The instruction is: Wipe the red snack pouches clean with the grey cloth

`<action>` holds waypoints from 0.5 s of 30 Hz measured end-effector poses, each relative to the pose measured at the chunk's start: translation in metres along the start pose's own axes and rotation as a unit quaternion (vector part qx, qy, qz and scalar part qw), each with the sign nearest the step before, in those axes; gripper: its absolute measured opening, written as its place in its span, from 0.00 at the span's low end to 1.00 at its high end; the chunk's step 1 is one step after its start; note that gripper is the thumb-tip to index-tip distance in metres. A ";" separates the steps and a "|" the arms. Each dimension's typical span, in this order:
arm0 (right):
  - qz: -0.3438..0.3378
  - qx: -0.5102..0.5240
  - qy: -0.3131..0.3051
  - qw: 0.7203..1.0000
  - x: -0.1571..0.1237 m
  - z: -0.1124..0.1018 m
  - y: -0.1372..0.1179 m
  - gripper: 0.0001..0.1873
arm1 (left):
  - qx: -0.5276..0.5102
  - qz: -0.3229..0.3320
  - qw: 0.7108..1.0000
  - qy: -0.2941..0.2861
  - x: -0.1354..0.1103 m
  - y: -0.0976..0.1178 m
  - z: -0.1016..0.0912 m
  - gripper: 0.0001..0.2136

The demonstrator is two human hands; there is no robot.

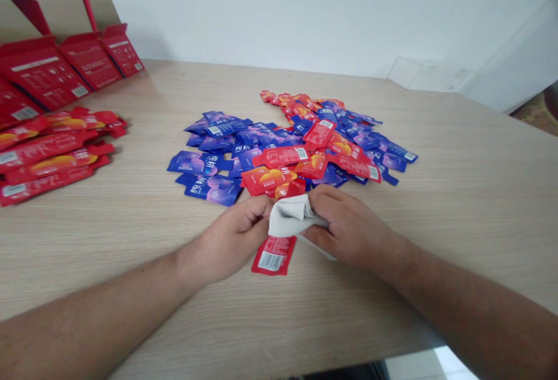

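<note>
Head view shows the right hand [346, 220] pinching the cloth [288, 217] across the red packet [274, 257], nearside of the pile [279, 156], the left hand [233, 237] curled alongside, its hold hidden; light, even pressure should prevent creasing.

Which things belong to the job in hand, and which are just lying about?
Apparently in use:
white cloth in the right hand
red sachet at the left hand, partly covered

Apparently lying about:
heap of red and blue sachets
red sachets grouped at left
open red cartons
</note>
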State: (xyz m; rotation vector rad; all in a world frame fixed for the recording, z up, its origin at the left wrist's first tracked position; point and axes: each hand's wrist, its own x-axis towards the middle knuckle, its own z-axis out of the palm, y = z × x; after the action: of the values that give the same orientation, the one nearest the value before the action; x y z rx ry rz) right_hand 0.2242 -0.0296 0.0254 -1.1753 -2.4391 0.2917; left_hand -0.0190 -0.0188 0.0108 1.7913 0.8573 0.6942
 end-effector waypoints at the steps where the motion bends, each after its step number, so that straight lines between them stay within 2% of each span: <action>1: 0.002 -0.002 0.002 1.000 0.000 0.000 0.000 0.08 | 0.000 -0.001 1.000 0.003 0.000 0.000 0.000 0.09; 6: 0.036 -0.028 0.059 0.997 0.001 0.001 0.003 0.11 | -0.008 -0.003 1.000 0.026 -0.002 -0.003 0.001 0.11; 11: 0.009 -0.005 0.007 1.000 0.000 0.000 0.000 0.09 | 0.008 0.014 1.000 -0.008 -0.001 -0.001 0.000 0.09; 15: 0.038 -0.032 0.062 0.997 0.002 0.000 0.003 0.09 | -0.011 0.014 1.000 0.005 -0.001 -0.003 0.000 0.11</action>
State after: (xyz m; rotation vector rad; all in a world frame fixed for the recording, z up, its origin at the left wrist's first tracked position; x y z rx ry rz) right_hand 0.2259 -0.0263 0.0247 -1.2756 -2.3149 0.1585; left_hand -0.0203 -0.0194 0.0082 1.7846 0.8301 0.7276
